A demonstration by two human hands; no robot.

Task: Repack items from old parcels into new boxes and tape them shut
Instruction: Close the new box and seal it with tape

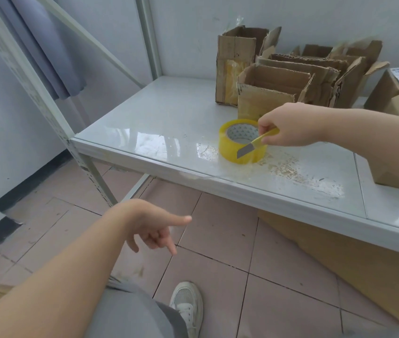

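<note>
Presently the right hand pinches a yellow-handled utility knife, its grey blade out and slanting down over the yellow roll of packing tape; that roll lies flat on the glossy white metal shelf, near its front edge. Behind it stand torn, opened brown cardboard boxes; the left hand hangs over the pink tiled floor, fingers loose, forefinger out, holding nothing.

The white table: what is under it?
Under the white table lie pink floor tiles and, at the right, a large brown cardboard piece. A metal brace crosses below the left end. The tabletop hides whatever sits farther back.
</note>
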